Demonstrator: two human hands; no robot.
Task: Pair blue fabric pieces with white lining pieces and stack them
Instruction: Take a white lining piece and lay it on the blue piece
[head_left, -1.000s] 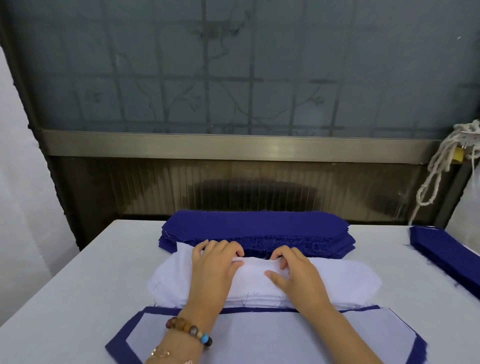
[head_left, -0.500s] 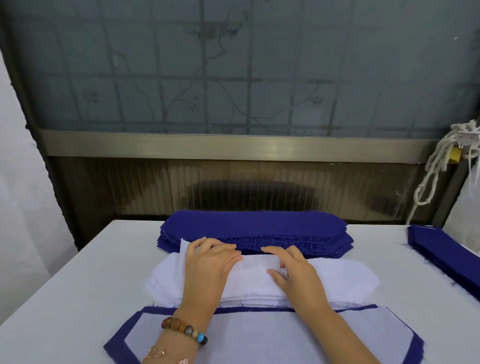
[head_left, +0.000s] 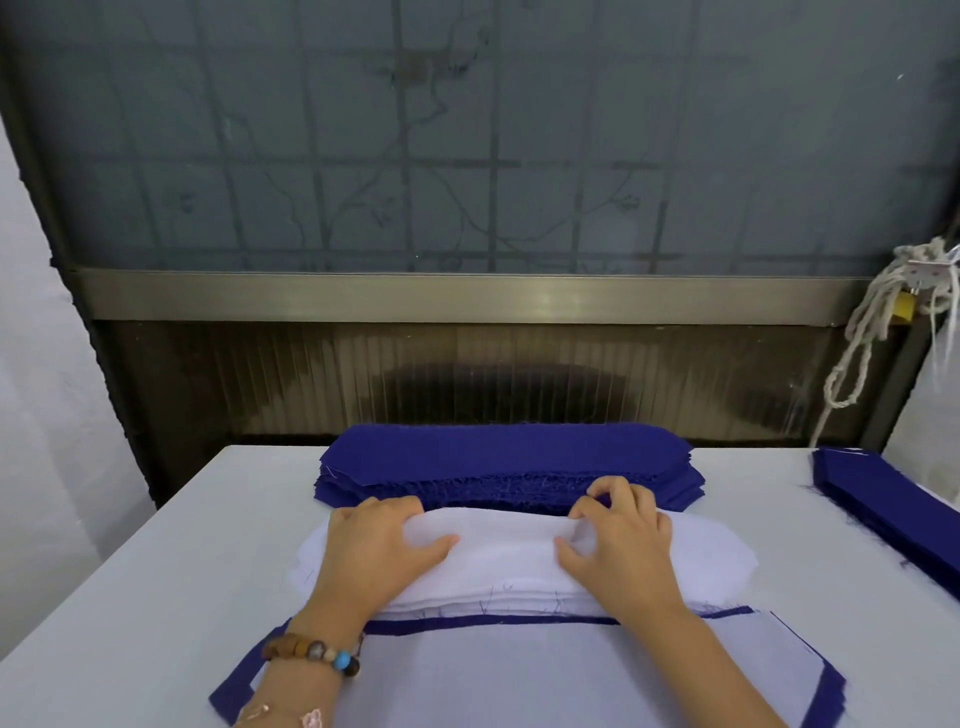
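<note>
Left hand (head_left: 379, 545) and right hand (head_left: 618, 540) are pinching the white lining stack (head_left: 498, 548) at centre frame, probably risking several clinging layers lifting together.

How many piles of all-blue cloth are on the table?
2. The far blue pile lies far across the table, behind the white lining stack; the right blue pile lies at its right edge, cut off by the frame. Others may lie out of view.
</note>
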